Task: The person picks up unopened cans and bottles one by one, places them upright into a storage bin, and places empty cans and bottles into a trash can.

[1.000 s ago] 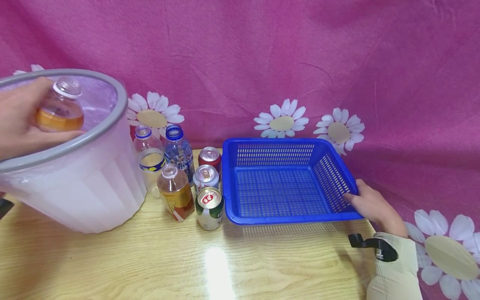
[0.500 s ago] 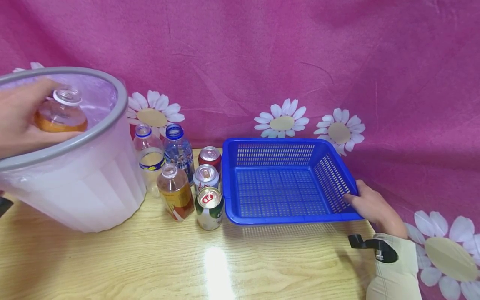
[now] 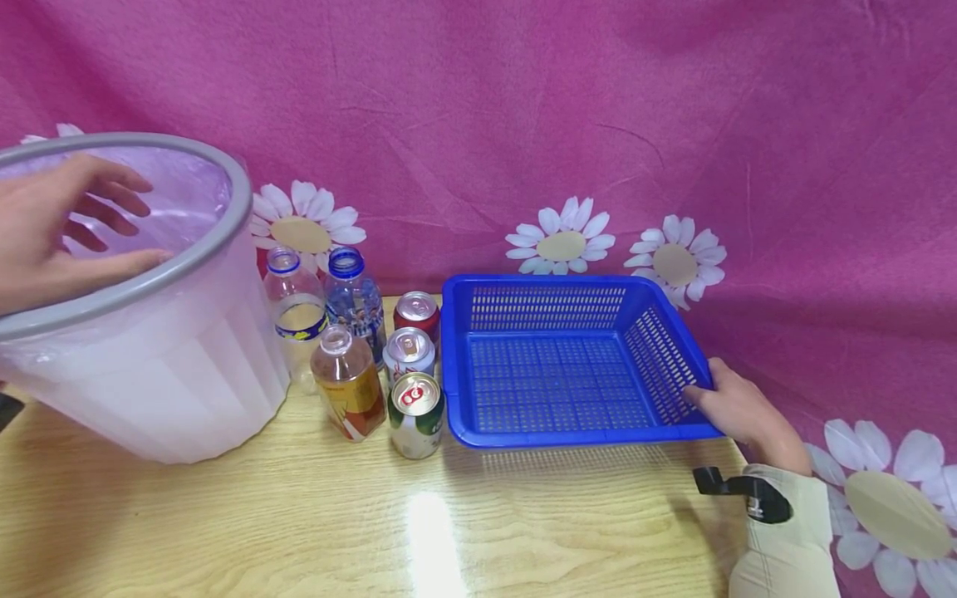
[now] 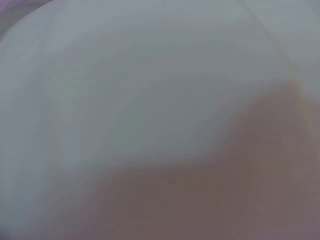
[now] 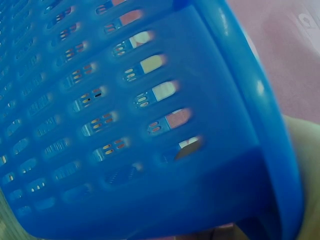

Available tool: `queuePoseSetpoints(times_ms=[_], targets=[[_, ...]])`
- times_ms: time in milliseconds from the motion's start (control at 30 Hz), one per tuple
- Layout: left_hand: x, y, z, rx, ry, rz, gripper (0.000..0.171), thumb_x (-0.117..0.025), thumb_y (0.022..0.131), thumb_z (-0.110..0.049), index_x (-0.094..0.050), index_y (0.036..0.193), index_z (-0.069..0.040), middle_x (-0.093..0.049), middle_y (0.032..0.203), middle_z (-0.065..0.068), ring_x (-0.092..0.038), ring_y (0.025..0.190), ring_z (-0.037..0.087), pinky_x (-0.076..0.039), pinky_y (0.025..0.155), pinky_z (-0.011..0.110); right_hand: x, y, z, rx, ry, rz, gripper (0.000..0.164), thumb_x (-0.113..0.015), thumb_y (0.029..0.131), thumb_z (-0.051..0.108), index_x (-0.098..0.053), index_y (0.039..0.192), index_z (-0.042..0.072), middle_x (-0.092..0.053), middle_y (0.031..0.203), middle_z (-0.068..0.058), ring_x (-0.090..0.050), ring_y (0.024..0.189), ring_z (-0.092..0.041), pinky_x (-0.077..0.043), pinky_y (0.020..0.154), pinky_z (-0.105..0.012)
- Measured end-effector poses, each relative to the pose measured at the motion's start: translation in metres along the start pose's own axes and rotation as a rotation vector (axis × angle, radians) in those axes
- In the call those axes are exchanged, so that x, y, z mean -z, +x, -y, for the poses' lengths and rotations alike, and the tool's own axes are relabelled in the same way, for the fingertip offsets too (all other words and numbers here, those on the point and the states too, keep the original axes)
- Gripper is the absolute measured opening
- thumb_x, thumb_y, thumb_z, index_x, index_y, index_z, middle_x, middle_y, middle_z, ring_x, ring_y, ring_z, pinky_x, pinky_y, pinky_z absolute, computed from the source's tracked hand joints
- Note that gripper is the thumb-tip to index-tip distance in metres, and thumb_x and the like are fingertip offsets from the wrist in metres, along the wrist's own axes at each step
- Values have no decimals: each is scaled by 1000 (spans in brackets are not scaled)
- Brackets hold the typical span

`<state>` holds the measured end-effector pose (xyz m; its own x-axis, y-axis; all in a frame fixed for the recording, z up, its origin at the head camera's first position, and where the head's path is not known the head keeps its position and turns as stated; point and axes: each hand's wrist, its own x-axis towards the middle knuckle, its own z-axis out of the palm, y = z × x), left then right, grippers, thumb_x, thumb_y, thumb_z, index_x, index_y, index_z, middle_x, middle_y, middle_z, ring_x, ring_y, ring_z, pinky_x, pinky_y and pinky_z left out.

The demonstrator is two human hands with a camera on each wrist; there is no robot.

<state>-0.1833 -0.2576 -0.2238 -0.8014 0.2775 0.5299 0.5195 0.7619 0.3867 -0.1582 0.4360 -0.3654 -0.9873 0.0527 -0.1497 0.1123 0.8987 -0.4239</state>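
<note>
My left hand (image 3: 60,228) reaches over the grey rim of a white, bag-lined bin (image 3: 187,365). Its fingers are parted and loosely bent, with nothing between them, and the thumb lies along the rim. The left wrist view shows only a blurred pale bin wall (image 4: 125,100) with the hand below it. On the other side, my right hand (image 3: 740,407) grips the right rim of a blue plastic basket (image 3: 553,382), thumb inside and the other fingers hidden outside. The basket's slotted side (image 5: 100,100) fills the right wrist view. The bin's bottom is out of sight.
Between bin and basket stand a clear bottle (image 3: 299,320), a blue-labelled bottle (image 3: 355,307) and an orange-labelled bottle (image 3: 350,394). Beside them are a red can (image 3: 419,311), a white can (image 3: 409,357) and a green-and-white can (image 3: 416,423). A pink flowered cloth (image 3: 449,124) hangs behind the table (image 3: 299,523).
The bottle of amber liquid that my left hand held inside the bin has been let go and is now out of sight. The left fingers have spread. My right hand has not moved.
</note>
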Motion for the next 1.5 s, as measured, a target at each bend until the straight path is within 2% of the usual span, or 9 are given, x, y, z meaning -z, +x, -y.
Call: queuePoseSetpoints(times_ms=[233,500,767,933,1167,1500], targets=[[0,-1,2,19,36,10,65,-87,64,-8,-54,120,-16,-51,93,-40,-48,79,-30,-41,59,-4,1,0,-1,8,-17,1,46,-49,97,31,-41,126,-4,-63,107,-24,-60,96,-37,-45,79,-44],[0,-1,3,26,34,18,62,-85,66,-9,-54,119,-16,-51,93,-41,-48,79,-30,-41,58,-3,0,0,0,10,-19,-8,43,-50,97,30,-42,124,-3,-63,105,-22,-60,94,-35,-42,76,-36],[-1,-1,4,17,5,-2,61,-85,66,-6,-54,116,-24,-53,92,-39,-50,79,-29,-41,59,-3,1,0,1,12,-10,5,47,-49,97,30,-40,127,-5,-61,110,-25,-59,97,-38,-45,82,-48],[-1,0,4,3,-6,-10,61,-84,66,-4,-55,116,-24,-54,93,-39,-50,78,-29,-42,59,-3,0,-1,0,8,8,5,47,-49,97,29,-40,127,-5,-62,109,-25,-60,97,-36,-45,80,-43],[-1,-1,5,29,25,16,58,-84,68,-10,-54,118,-14,-51,93,-40,-48,80,-30,-41,58,-3,2,-2,1,4,12,3,47,-50,96,29,-41,128,-4,-62,109,-23,-60,97,-34,-43,79,-36],[-1,0,3,-14,26,-10,57,-83,68,-6,-55,117,-6,-49,93,-43,-47,82,-30,-40,62,-5,2,-2,0,-1,25,5,48,-51,96,29,-41,129,-4,-62,111,-25,-60,98,-36,-45,82,-43]])
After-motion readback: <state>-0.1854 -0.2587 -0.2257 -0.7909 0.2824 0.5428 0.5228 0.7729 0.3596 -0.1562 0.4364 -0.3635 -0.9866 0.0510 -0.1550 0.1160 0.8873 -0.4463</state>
